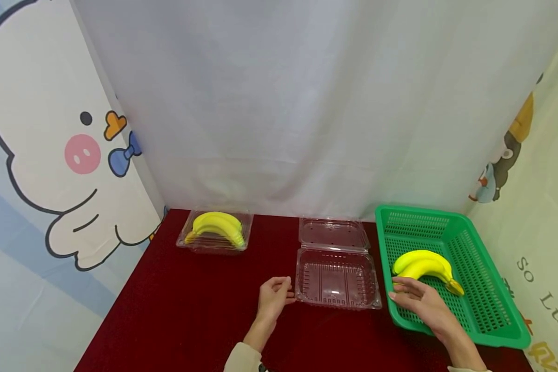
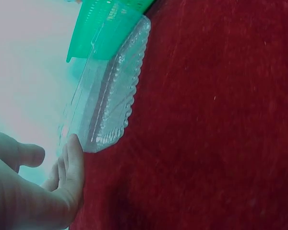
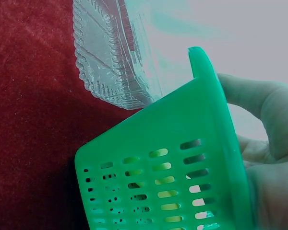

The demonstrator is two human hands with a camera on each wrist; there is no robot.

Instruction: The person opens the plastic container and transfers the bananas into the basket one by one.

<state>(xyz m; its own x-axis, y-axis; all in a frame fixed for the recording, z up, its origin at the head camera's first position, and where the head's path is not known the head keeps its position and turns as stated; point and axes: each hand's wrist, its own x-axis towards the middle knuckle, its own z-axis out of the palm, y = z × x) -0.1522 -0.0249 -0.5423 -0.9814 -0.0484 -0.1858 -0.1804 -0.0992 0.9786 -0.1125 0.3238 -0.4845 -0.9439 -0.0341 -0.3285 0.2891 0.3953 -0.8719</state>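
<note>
A clear plastic clamshell box (image 1: pixel 338 278) lies with its lid folded back on the dark red cloth. My left hand (image 1: pixel 274 298) is at the box's left edge, its fingers loosely bent and holding nothing; in the left wrist view its fingertips overlap the box's near corner. On the right, my right hand (image 1: pixel 420 302) reaches over the near left rim of a green basket (image 1: pixel 493 305). Just beyond its fingers, a bunch of yellow bananas (image 1: pixel 425 264) lies in the basket. In the right wrist view, the basket wall partly hides the right hand's fingers.
A second clear box (image 1: pixel 248 227) with yellow bananas inside stands at the back left of the red cloth (image 1: pixel 190 310). White curtain (image 1: pixel 260 129) hangs behind the table. Printed cloths rise at both sides, close to the basket on the right.
</note>
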